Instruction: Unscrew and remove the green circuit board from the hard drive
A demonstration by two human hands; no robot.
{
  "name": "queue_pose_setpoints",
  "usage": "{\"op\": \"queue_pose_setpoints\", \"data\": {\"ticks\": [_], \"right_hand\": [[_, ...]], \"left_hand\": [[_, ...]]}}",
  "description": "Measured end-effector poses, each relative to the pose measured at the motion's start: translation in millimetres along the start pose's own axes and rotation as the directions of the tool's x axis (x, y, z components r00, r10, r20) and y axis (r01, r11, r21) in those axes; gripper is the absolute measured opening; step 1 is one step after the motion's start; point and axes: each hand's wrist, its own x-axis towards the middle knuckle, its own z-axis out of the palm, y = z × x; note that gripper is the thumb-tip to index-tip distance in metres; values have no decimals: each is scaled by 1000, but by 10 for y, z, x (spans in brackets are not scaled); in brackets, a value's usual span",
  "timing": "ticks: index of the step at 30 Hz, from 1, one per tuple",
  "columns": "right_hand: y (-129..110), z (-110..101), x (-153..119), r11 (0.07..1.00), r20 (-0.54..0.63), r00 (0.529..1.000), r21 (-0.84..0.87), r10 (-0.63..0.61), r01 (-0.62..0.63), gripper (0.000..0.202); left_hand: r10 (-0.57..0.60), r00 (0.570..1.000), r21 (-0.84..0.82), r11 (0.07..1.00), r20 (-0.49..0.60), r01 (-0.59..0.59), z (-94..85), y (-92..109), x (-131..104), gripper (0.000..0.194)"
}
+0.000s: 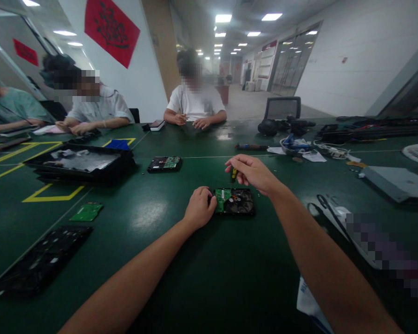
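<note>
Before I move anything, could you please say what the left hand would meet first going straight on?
Most likely the hard drive: the left hand seems to rest against its left end, though depth is unclear.

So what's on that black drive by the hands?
A green circuit board lies on the left of the drive. The right hand holds a yellow tool over the far edge. What the left hand covers at the left end is hidden.
</note>
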Motion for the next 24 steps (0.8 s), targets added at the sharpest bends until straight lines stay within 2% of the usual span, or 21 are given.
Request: {"op": "queue_pose_setpoints", "data": {"ticks": [6, 10, 14, 21, 24], "right_hand": [[-18, -27, -14, 1000, 59, 998, -18, 22, -21, 30], [-35, -50, -21, 992, -32, 999, -123, -34, 30, 21], [-8, -36, -6, 996, -98, 995, -92, 1, -10, 15], [60, -9, 16, 999, 28, 999, 12, -36, 35, 27], [81, -30, 15, 997, 33, 998, 63, -56, 53, 29]], "left_hand": [[4, 1000, 22, 1000, 9, -4, 5, -2, -1, 15], [19, 1000, 24, 1000, 3, -20, -6, 7, -2, 13], [35, 999, 24, 999, -5, -34, -15, 15, -2, 14], [18, 999, 47, 999, 32, -20, -18, 18, 12, 16], [20, 999, 40, 999, 29, -21, -24, 28, 15, 14]]}}
